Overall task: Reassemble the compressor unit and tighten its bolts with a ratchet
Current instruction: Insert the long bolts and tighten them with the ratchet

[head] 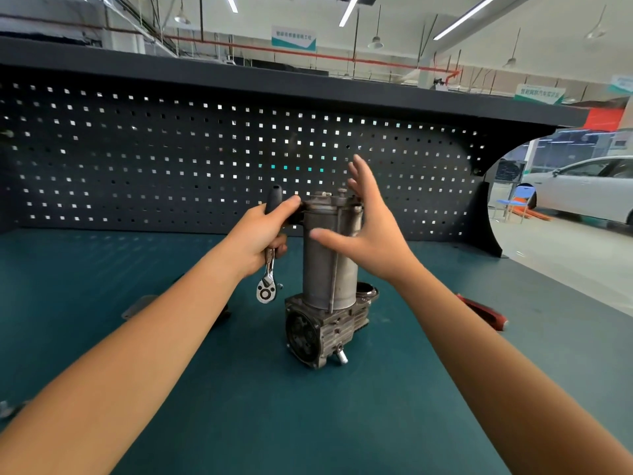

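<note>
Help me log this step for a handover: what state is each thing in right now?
compressor unit: upright on the mat, cylinder above its base.
ratchet: held off the mat, head hanging down.
left hand: grips the ratchet handle beside the unit's top.
right hand: open, fingers spread beside the unit; contact unclear.
red tool: lying flat on the mat, untouched.

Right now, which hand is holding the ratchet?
The left hand: it grips the ratchet by its black handle, head hanging down. The right hand is open, fingers spread, by the compressor.
</note>
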Demonstrator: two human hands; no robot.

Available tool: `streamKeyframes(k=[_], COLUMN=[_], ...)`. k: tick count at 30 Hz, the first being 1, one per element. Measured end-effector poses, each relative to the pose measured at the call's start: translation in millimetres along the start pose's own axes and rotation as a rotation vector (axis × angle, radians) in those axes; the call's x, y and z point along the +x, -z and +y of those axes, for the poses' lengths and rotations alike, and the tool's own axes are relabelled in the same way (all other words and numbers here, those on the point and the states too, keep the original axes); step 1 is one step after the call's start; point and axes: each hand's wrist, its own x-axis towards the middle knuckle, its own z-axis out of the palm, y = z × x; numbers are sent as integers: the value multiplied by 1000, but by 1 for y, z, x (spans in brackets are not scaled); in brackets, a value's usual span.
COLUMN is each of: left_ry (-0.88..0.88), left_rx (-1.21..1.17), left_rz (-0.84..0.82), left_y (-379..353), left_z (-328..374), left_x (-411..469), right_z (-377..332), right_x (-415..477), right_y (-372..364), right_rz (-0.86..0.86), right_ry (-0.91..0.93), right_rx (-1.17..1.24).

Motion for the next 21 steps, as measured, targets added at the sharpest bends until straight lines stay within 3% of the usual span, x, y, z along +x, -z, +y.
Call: streamKeyframes(k=[3, 21], left_ry=[-2, 25], left_rx=[-5, 3], left_rz=[4, 45], left_y=[-1, -5], left_z=[-1, 2], left_x=[-1, -1], right_z=[3, 8], right_x=[5, 8], right_y=[-12, -27], right_rz=[75, 243], right_ry=[11, 20], right_rx=[-115, 47])
